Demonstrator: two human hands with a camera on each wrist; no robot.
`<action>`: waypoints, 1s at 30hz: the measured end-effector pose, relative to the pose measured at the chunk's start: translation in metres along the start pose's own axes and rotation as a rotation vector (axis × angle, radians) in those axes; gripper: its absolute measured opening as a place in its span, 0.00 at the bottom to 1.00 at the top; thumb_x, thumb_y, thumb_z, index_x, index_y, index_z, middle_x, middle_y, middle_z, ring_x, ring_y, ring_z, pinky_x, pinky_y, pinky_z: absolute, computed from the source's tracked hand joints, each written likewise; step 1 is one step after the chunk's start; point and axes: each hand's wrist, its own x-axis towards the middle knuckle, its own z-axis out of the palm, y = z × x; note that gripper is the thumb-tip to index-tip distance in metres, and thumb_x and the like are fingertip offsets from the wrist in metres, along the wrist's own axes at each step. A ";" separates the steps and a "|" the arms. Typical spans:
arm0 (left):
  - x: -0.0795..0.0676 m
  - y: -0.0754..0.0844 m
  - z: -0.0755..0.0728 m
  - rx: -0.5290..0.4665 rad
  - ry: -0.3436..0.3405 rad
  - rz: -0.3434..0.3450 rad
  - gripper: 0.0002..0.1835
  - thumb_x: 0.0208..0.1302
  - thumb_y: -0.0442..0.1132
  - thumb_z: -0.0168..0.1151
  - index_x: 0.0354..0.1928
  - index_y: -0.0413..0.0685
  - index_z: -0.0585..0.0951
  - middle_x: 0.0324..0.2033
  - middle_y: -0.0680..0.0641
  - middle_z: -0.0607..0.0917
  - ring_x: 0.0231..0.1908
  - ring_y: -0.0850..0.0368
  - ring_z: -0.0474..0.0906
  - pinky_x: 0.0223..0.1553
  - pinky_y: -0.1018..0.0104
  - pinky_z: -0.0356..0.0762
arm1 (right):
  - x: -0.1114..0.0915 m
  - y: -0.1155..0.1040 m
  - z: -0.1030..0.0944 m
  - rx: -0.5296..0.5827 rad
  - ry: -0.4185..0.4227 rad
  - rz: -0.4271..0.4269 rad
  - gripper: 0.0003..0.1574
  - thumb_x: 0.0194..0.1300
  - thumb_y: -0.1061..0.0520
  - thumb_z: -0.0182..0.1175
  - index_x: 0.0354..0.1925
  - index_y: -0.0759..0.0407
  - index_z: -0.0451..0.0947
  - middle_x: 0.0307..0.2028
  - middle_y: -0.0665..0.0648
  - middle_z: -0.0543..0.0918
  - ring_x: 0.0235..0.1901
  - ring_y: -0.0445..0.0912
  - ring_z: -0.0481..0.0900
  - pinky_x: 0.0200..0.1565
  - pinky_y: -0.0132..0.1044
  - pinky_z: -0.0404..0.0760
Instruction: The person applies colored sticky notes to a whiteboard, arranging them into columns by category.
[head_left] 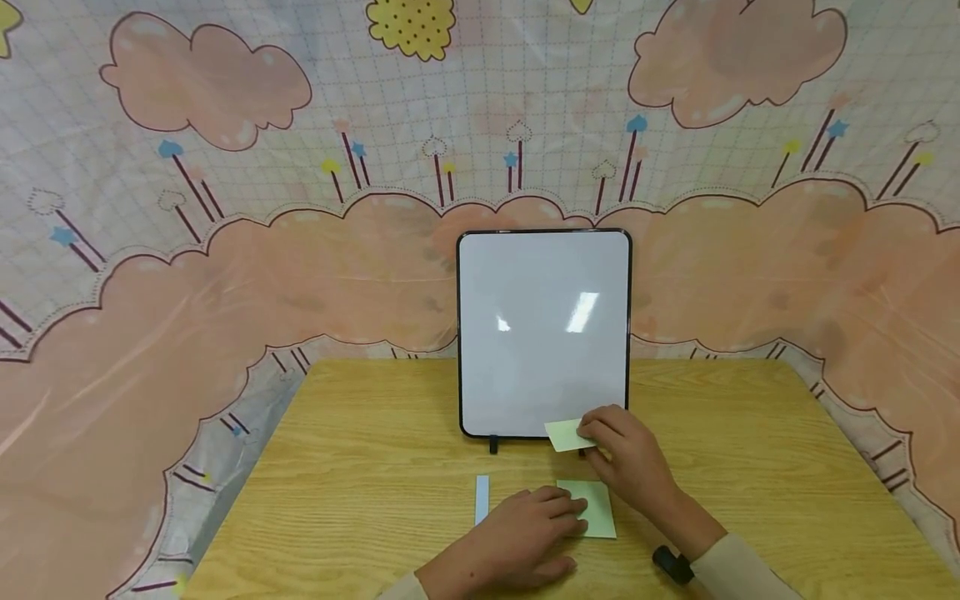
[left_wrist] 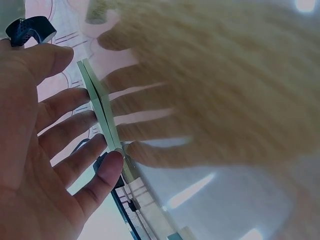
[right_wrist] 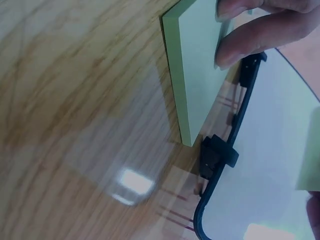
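Note:
My right hand [head_left: 632, 460] pinches a pale green sticky note [head_left: 562, 435] by its right side, held up in front of the lower edge of a small whiteboard [head_left: 540, 358]. That note [right_wrist: 310, 155] also shows at the edge of the right wrist view. Below it, a thick pad of green sticky notes [head_left: 600, 518] lies on the table. My left hand [head_left: 525, 533] rests with extended fingers on the pad's left part; its fingertips [right_wrist: 232, 52] touch the top sheet. In the left wrist view the pad [left_wrist: 100, 107] appears edge-on beside the fingers.
The whiteboard stands upright on black feet [head_left: 492, 445] at the back of the wooden table [head_left: 360, 475]. A narrow pale blue strip [head_left: 482, 498] lies left of the pad, its near end meeting my left hand's outline. Patterned cloth [head_left: 360, 275] hangs behind and around.

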 end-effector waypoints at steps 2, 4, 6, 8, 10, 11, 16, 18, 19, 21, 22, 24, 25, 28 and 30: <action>0.000 0.000 0.000 -0.002 0.002 0.000 0.25 0.74 0.62 0.49 0.67 0.64 0.75 0.70 0.59 0.69 0.69 0.62 0.64 0.60 0.66 0.73 | 0.002 0.001 0.001 -0.005 0.038 -0.034 0.13 0.51 0.70 0.67 0.37 0.59 0.84 0.43 0.54 0.82 0.43 0.48 0.79 0.43 0.39 0.80; 0.000 0.000 -0.001 -0.008 0.002 0.000 0.25 0.74 0.62 0.49 0.67 0.64 0.74 0.70 0.59 0.69 0.69 0.62 0.64 0.59 0.66 0.73 | 0.003 0.003 0.002 -0.011 0.072 -0.063 0.14 0.50 0.70 0.65 0.37 0.60 0.84 0.42 0.55 0.82 0.42 0.49 0.79 0.42 0.40 0.80; -0.001 0.000 -0.002 -0.017 0.000 0.000 0.25 0.74 0.61 0.49 0.67 0.64 0.74 0.70 0.59 0.69 0.69 0.62 0.64 0.59 0.66 0.73 | 0.005 0.004 0.003 -0.019 0.099 -0.084 0.14 0.49 0.71 0.65 0.37 0.60 0.83 0.42 0.55 0.82 0.41 0.49 0.79 0.41 0.41 0.80; -0.001 0.000 -0.002 -0.027 -0.004 -0.001 0.25 0.74 0.61 0.50 0.67 0.63 0.75 0.70 0.59 0.68 0.69 0.62 0.64 0.59 0.65 0.73 | 0.006 0.006 0.004 -0.029 0.118 -0.095 0.15 0.49 0.71 0.64 0.37 0.60 0.83 0.42 0.55 0.82 0.41 0.49 0.79 0.40 0.41 0.79; -0.001 0.000 -0.002 -0.030 -0.008 -0.003 0.25 0.74 0.61 0.49 0.67 0.63 0.75 0.70 0.59 0.68 0.69 0.62 0.64 0.59 0.65 0.73 | 0.007 0.007 0.005 -0.037 0.127 -0.097 0.15 0.48 0.71 0.64 0.37 0.60 0.83 0.42 0.56 0.82 0.41 0.49 0.79 0.39 0.40 0.79; -0.001 0.000 -0.003 -0.033 -0.010 -0.004 0.25 0.74 0.61 0.49 0.67 0.63 0.74 0.71 0.59 0.68 0.69 0.62 0.64 0.58 0.65 0.74 | 0.008 0.008 0.005 -0.038 0.130 -0.098 0.15 0.49 0.71 0.63 0.37 0.60 0.83 0.42 0.56 0.82 0.42 0.49 0.79 0.39 0.41 0.79; -0.001 0.000 -0.002 -0.037 -0.017 -0.009 0.25 0.74 0.61 0.49 0.67 0.63 0.74 0.71 0.59 0.67 0.69 0.61 0.63 0.59 0.65 0.73 | 0.011 0.011 0.006 -0.057 0.138 -0.090 0.15 0.51 0.70 0.61 0.39 0.62 0.84 0.43 0.57 0.81 0.43 0.51 0.79 0.42 0.42 0.79; -0.001 0.000 -0.002 -0.036 -0.016 -0.009 0.25 0.74 0.61 0.49 0.67 0.63 0.74 0.71 0.59 0.67 0.69 0.61 0.63 0.59 0.65 0.73 | 0.013 0.012 0.005 -0.072 0.133 -0.081 0.14 0.51 0.69 0.62 0.39 0.62 0.83 0.44 0.58 0.81 0.44 0.52 0.79 0.43 0.43 0.79; -0.001 0.000 -0.001 -0.036 -0.016 -0.009 0.25 0.74 0.61 0.49 0.67 0.63 0.74 0.71 0.59 0.67 0.69 0.61 0.63 0.60 0.65 0.73 | 0.013 0.012 0.005 -0.078 0.129 -0.075 0.14 0.51 0.70 0.64 0.39 0.62 0.83 0.45 0.58 0.81 0.45 0.53 0.79 0.43 0.44 0.79; -0.001 0.000 -0.001 -0.035 -0.015 -0.008 0.25 0.74 0.61 0.49 0.67 0.63 0.74 0.71 0.59 0.68 0.69 0.61 0.63 0.60 0.65 0.73 | 0.015 0.012 0.005 -0.089 0.129 -0.071 0.16 0.50 0.70 0.67 0.40 0.62 0.83 0.45 0.59 0.81 0.45 0.53 0.78 0.44 0.45 0.79; -0.001 0.000 -0.001 -0.035 -0.014 -0.008 0.25 0.74 0.61 0.49 0.67 0.63 0.74 0.71 0.59 0.68 0.69 0.61 0.63 0.60 0.65 0.73 | 0.017 0.012 0.005 -0.094 0.132 -0.071 0.16 0.49 0.70 0.68 0.40 0.63 0.83 0.45 0.59 0.81 0.46 0.54 0.79 0.45 0.45 0.79; -0.001 -0.001 0.000 -0.033 -0.010 -0.006 0.25 0.74 0.61 0.49 0.67 0.63 0.74 0.71 0.59 0.68 0.69 0.61 0.63 0.60 0.65 0.73 | 0.019 0.013 0.005 -0.097 0.142 -0.071 0.17 0.49 0.70 0.69 0.40 0.63 0.83 0.46 0.60 0.81 0.46 0.54 0.79 0.45 0.46 0.79; -0.001 -0.001 0.000 -0.032 -0.007 -0.006 0.25 0.74 0.61 0.49 0.67 0.63 0.74 0.71 0.59 0.68 0.69 0.61 0.64 0.60 0.65 0.73 | 0.021 0.013 0.005 -0.096 0.151 -0.073 0.17 0.49 0.70 0.69 0.40 0.63 0.83 0.46 0.60 0.81 0.46 0.55 0.79 0.45 0.46 0.79; -0.001 -0.001 0.001 -0.029 -0.001 -0.004 0.25 0.74 0.61 0.49 0.67 0.63 0.74 0.71 0.59 0.68 0.69 0.61 0.64 0.61 0.64 0.72 | 0.025 0.015 0.007 -0.098 0.174 -0.075 0.15 0.51 0.70 0.68 0.41 0.64 0.83 0.45 0.60 0.81 0.46 0.55 0.79 0.46 0.47 0.79; -0.001 -0.001 0.002 -0.032 -0.005 -0.005 0.26 0.74 0.61 0.49 0.68 0.63 0.74 0.71 0.59 0.67 0.69 0.61 0.63 0.61 0.64 0.73 | 0.026 0.015 0.007 -0.107 0.181 -0.074 0.16 0.51 0.70 0.68 0.41 0.64 0.83 0.45 0.60 0.81 0.46 0.55 0.79 0.46 0.47 0.79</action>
